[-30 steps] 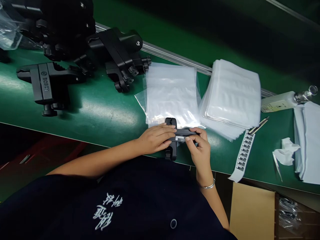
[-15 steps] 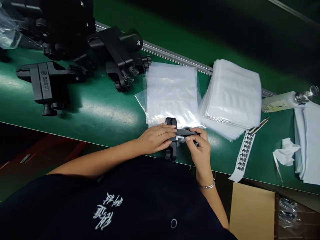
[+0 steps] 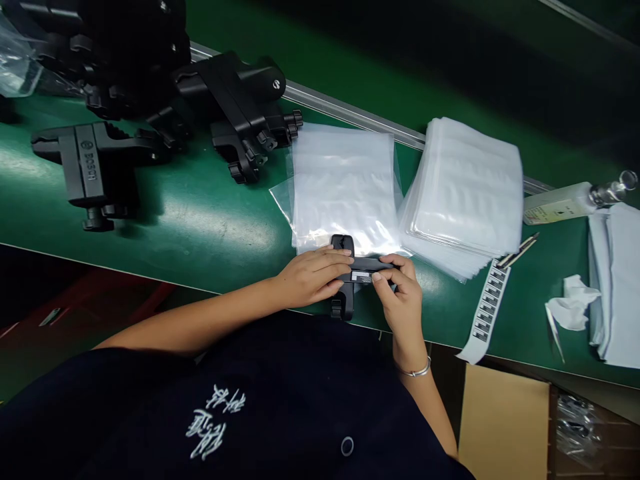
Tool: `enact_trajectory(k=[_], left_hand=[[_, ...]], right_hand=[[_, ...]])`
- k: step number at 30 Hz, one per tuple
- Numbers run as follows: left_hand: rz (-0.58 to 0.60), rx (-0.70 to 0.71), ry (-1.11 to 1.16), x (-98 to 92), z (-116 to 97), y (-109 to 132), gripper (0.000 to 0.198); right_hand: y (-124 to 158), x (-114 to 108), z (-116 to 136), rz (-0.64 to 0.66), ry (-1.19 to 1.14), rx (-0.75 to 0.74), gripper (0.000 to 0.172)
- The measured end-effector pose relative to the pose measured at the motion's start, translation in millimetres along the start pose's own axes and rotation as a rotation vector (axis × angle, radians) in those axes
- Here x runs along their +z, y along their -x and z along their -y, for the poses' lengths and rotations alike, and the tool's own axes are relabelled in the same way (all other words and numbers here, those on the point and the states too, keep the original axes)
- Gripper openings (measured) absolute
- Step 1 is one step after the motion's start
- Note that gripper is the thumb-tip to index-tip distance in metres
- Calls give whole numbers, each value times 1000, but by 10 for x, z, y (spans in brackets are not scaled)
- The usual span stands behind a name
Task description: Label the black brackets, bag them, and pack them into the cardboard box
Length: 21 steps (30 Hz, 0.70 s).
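A black clamp-like part lies at the table's front edge, with a small label on its bar. My left hand lies over the part's left side, its fingers wrapped on it. At the bar's right end, my right hand grips with thumb and fingers, the thumb tip at the label's right edge. Just behind the part is a pile of clear plastic bags. A strip of black-and-white labels hangs over the front edge on the right.
Several black clamps stand at the left and back left. Further right are a thick stack of bags, a bottle, tweezers, crumpled tissue and folded white cloths. A cardboard box sits below the edge.
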<state>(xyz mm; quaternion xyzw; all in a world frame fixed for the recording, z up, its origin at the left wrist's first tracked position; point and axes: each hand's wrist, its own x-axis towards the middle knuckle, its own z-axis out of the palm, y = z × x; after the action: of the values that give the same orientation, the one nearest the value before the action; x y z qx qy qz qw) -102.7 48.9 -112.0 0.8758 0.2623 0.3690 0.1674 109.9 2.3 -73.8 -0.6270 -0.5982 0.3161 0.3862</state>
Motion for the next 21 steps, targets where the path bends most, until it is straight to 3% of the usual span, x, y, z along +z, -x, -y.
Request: enact_trajectory(k=[21], left_hand=[[-22,26,-18,-11,-12,-29,17]], right_hand=[[-1,-2,0,8,-5,-5,20]])
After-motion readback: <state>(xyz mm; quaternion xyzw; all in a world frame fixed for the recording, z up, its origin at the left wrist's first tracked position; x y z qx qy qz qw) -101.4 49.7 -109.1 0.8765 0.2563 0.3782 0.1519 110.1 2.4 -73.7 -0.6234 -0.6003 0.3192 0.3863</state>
